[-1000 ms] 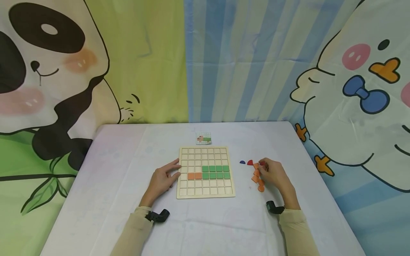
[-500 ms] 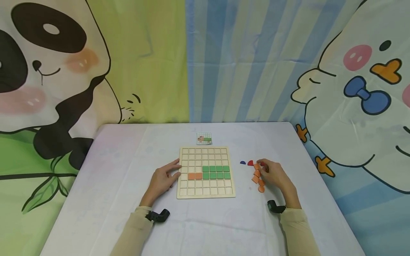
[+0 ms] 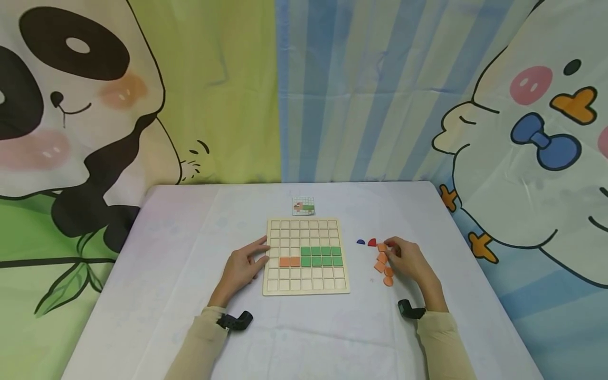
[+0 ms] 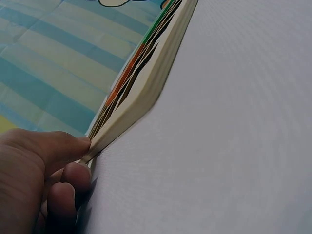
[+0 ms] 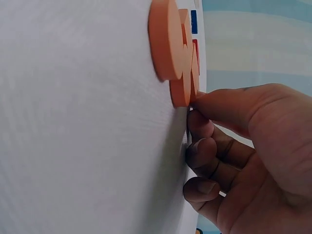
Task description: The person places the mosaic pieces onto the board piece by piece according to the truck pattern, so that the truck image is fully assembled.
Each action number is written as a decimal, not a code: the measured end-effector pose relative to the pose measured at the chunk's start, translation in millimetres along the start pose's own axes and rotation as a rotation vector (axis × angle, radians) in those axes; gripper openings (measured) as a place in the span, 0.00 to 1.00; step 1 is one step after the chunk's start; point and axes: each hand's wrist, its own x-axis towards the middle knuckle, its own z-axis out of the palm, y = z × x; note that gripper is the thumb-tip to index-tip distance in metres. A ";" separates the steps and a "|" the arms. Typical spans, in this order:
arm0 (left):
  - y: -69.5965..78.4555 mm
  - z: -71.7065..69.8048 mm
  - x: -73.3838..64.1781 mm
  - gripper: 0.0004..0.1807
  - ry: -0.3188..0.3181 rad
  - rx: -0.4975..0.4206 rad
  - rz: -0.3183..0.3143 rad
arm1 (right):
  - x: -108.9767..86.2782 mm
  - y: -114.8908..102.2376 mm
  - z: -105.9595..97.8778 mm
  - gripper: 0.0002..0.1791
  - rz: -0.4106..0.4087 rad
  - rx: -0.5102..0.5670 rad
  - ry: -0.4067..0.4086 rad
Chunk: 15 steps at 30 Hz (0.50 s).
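Observation:
In the head view a pale wooden grid board (image 3: 296,285) lies flat, with green squares (image 3: 321,256) and two orange squares (image 3: 290,262) set in its cells. My left hand (image 3: 239,269) touches the board's left edge with thumb and index finger spread apart; the left wrist view shows the thumb (image 4: 73,144) at its rim. Right of the board, my right hand (image 3: 406,258) has its fingertips beside loose orange pieces (image 3: 381,257). In the right wrist view the thumb (image 5: 224,105) and curled fingers meet at these pieces; I cannot tell whether they pinch one.
A small picture card (image 3: 303,206) with a coloured grid drawing lies behind the board. A blue half-round piece (image 3: 361,241) and a red piece (image 3: 372,243) lie beyond the orange ones. Printed curtains (image 3: 351,105) stand behind the white table (image 3: 214,211).
A bit of red seen at my right fingertips earlier no longer shows. The right fingers have shifted very slightly; the left hand keeps its place at the board.

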 end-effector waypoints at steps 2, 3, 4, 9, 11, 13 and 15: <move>-0.1 0.5 0.1 0.18 -0.003 -0.002 -0.007 | -0.4 0.4 0.4 0.19 -0.001 -0.005 0.004; -0.2 0.7 0.1 0.18 -0.004 0.000 -0.009 | -0.7 0.8 0.8 0.19 0.001 -0.004 0.005; 0.0 0.7 0.2 0.19 -0.005 0.000 -0.011 | -1.0 1.0 1.2 0.18 0.003 -0.004 0.006; 1.1 0.8 0.5 0.19 -0.010 0.002 -0.016 | -2.8 1.5 2.9 0.18 0.010 0.001 0.012; 1.6 0.6 0.3 0.19 -0.008 0.003 -0.019 | -3.2 1.0 3.3 0.17 0.014 -0.003 0.015; 1.8 0.3 0.0 0.19 -0.006 0.001 -0.016 | -3.3 0.4 3.8 0.17 0.017 -0.007 0.020; 1.5 0.3 -0.3 0.19 -0.003 -0.001 -0.012 | -3.7 -0.2 3.7 0.17 0.014 -0.008 0.023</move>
